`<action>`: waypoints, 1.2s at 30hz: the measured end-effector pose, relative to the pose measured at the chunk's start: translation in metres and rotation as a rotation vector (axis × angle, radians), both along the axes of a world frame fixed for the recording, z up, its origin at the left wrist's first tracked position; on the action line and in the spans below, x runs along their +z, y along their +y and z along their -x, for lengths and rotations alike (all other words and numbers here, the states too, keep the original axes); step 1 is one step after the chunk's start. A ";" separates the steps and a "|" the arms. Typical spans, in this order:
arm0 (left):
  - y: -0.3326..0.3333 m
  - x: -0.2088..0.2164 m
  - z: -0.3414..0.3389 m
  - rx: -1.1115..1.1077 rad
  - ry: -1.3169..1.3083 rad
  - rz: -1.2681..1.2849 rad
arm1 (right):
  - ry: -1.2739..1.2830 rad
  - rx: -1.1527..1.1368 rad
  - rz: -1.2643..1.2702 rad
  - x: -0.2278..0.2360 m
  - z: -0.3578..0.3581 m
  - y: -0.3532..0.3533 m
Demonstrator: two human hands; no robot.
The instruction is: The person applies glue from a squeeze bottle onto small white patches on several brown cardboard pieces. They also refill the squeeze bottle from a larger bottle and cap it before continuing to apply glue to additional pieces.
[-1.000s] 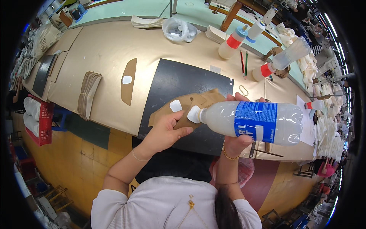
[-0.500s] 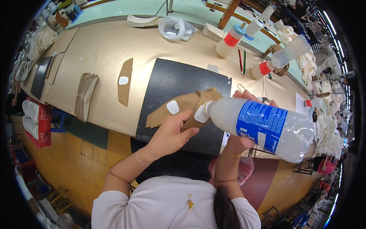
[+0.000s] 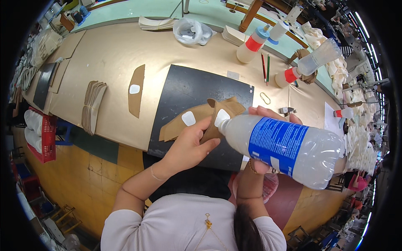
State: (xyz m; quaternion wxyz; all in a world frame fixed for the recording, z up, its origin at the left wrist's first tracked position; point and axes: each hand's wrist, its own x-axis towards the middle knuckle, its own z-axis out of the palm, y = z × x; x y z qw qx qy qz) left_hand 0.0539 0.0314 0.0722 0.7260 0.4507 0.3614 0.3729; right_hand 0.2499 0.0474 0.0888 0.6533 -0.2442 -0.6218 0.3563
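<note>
My left hand (image 3: 188,144) pinches a curved brown fabric piece (image 3: 212,133) between thumb and fingers, lifting it off a black mat (image 3: 201,83). A white patch (image 3: 222,116) with rounded corners sits on this piece. My right hand (image 3: 268,112) is wrapped round a clear plastic bottle (image 3: 274,144) with a blue label and cloudy contents. The bottle lies nearly on its side, its mouth at the white patch; whether they touch I cannot tell. Under the lifted piece lie more brown pieces (image 3: 173,126), the top one bearing a white patch (image 3: 189,119).
Left of the mat lie one brown piece (image 3: 136,98) with a white patch and a banded stack (image 3: 93,106). Toward the back are a plastic bag (image 3: 190,31), a red-banded bottle (image 3: 251,46), pencils (image 3: 266,69) and a second red-banded bottle (image 3: 289,76). A red crate (image 3: 48,138) stands at far left.
The bottle has shifted slightly left and toward me, its base swinging nearer. The lifted brown piece has tilted a little, and a wire loop beyond my right hand now shows fully.
</note>
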 end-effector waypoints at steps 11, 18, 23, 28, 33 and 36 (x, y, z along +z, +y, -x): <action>0.003 0.000 0.002 -0.031 -0.104 0.166 | 0.057 0.000 -0.037 -0.014 -0.009 0.001; 0.004 -0.003 0.008 -0.019 -0.205 0.096 | 0.078 -0.440 -0.064 -0.024 -0.007 0.016; 0.061 -0.005 0.055 0.103 -0.296 0.066 | 0.160 -0.560 0.055 -0.022 -0.018 0.010; 0.131 -0.061 0.112 0.404 -0.294 -0.033 | 0.247 -0.504 0.097 -0.029 -0.031 0.003; 0.137 -0.100 0.138 0.493 0.073 0.316 | 0.236 -0.480 0.130 -0.029 -0.031 -0.004; 0.122 -0.093 0.140 0.459 0.233 0.331 | 0.233 -0.441 0.137 -0.025 -0.025 -0.003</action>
